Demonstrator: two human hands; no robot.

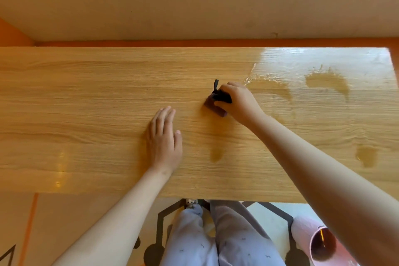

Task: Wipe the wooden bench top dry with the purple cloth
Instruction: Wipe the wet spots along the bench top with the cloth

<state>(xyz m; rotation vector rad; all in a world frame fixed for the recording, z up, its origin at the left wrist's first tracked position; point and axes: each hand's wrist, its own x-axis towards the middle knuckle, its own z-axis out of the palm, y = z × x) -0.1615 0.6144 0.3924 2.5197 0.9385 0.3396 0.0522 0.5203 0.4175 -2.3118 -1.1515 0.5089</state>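
My left hand [164, 136] lies flat on the bench top [86, 97], palm down, fingers stretched out and close together, pointing away from me, the thumb a little apart to the right. It holds nothing; it only presses on the wood, near the middle of the board and closer to me than my other hand.

My right hand [236, 101] is curled over the purple cloth [213, 108], fingers bent down on top of it and gripping it against the wood. The cloth is bunched into a small folded pad, just beyond and to the right of my left hand, well apart from it. Its visible purple edge runs on a slant, from the far left down toward the near right, and sticks out from under my fingers on the left side. A dark part of it is pinched under my fingers, and a dark strip [216, 84] stands up at the far end, pointing away from me.

To the right of the cloth the board shines with water [323, 84], in streaks and puddles. A smaller wet patch [216, 154] lies nearer me, between my two arms.
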